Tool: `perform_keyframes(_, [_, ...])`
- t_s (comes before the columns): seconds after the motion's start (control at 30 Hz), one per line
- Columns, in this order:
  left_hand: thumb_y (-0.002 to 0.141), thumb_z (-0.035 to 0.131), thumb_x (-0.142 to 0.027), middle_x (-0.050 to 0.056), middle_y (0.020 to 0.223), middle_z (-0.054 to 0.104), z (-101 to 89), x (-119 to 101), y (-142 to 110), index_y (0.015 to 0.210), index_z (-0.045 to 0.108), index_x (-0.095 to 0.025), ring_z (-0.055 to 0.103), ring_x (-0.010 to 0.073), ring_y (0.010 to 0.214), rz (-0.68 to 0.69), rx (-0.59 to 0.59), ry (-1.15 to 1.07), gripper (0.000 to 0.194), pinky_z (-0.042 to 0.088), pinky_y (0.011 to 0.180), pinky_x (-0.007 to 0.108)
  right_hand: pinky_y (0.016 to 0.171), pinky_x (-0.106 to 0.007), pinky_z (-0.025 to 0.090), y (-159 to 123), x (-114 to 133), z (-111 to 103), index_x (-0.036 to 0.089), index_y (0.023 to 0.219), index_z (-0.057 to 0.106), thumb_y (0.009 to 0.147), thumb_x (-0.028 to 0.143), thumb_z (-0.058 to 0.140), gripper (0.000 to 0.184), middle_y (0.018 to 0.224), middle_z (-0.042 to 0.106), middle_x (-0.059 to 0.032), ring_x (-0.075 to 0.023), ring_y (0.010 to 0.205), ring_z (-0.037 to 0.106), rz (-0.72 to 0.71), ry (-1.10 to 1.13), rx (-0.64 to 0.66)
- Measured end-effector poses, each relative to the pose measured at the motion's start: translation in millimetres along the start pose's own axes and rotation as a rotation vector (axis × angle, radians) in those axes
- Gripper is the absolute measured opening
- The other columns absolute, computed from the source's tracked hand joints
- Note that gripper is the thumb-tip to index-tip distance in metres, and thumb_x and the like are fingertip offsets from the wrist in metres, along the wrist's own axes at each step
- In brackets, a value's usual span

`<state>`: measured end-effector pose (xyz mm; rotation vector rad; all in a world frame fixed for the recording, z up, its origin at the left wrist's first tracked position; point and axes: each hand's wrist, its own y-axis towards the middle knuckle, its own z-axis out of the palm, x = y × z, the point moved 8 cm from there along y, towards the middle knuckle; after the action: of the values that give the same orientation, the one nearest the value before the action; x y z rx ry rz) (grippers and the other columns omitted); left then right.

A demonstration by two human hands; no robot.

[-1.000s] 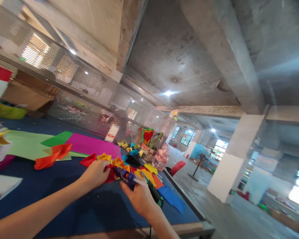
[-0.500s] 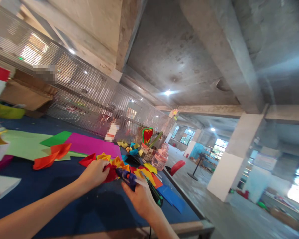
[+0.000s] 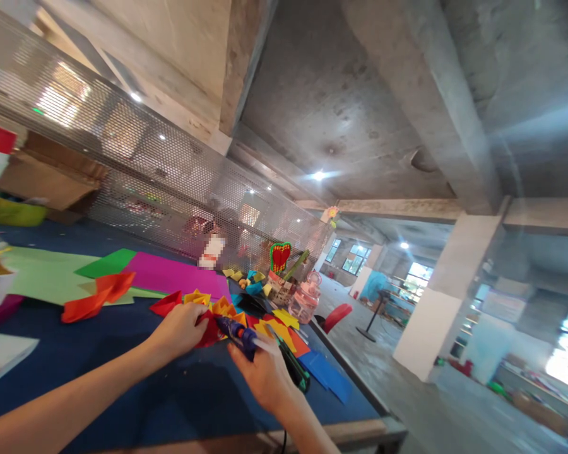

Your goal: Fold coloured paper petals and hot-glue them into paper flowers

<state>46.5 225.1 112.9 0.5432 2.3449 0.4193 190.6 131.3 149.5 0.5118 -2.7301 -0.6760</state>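
My left hand (image 3: 185,326) is closed on a piece of folded red paper (image 3: 209,331), pinching it between thumb and fingers above the blue table. In my right hand (image 3: 269,371) is a dark blue hot glue gun (image 3: 243,334), its nozzle pointing left at the red paper. A clear glue stick sticks out of its back end. Whether the nozzle touches the paper I cannot tell. Folded yellow-orange paper pieces (image 3: 224,307) lie just behind, and another red folded piece (image 3: 166,304) sits left of them. Beside my right hand lies a green-and-black tool (image 3: 297,367), partly hidden.
Orange folded paper (image 3: 97,297), a purple sheet (image 3: 170,275) and light green sheets (image 3: 52,275) cover the table's left and back. A pink bottle (image 3: 305,299) stands behind my right hand, with blue paper (image 3: 325,377) near the right edge. A perforated metal screen (image 3: 161,164) borders the back.
The glue gun has shifted slightly to the left and up, with its nozzle over the red paper. My left hand stays almost still on the paper.
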Motion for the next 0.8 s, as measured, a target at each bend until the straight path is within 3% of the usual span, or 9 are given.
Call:
perform_keyframes(0.33, [0.081,0.041,-0.018,0.005,0.067,0.064,-1.6,-2.0,0.3,0.061,0.053,-0.018,0.061,0.0187,0.068,0.028,-0.013,0.022,0.023,0.03,0.059,0.027,0.092,-0.034,0.043,-4.5,-4.0,-2.3,0.022,0.109,0.066,0.086,0.035,0.056,0.028,0.1,0.069,-0.0065,-0.0219,0.097,0.063,-0.004,0.017,0.006])
perform_keyframes(0.6, [0.079,0.043,-0.017,0.001,0.055,0.056,0.3,-0.3,-1.0,0.056,0.048,-0.019,0.055,0.0161,0.056,0.01,-0.015,-0.003,0.023,0.025,0.053,0.026,0.087,-0.031,0.045,-1.6,-0.1,0.7,0.021,0.105,0.066,0.086,0.035,0.055,0.026,0.099,0.068,-0.0061,-0.0218,0.096,0.062,-0.011,0.005,0.002])
perform_keyframes(0.8, [0.08,0.042,-0.018,0.003,0.061,0.061,0.7,-0.6,-0.7,0.057,0.05,-0.019,0.059,0.0174,0.062,0.019,0.001,0.003,0.024,0.025,0.055,0.027,0.088,-0.033,0.045,-2.4,-3.7,1.9,0.02,0.109,0.065,0.087,0.034,0.055,0.029,0.103,0.068,-0.0082,-0.0224,0.098,0.062,0.021,0.017,0.027])
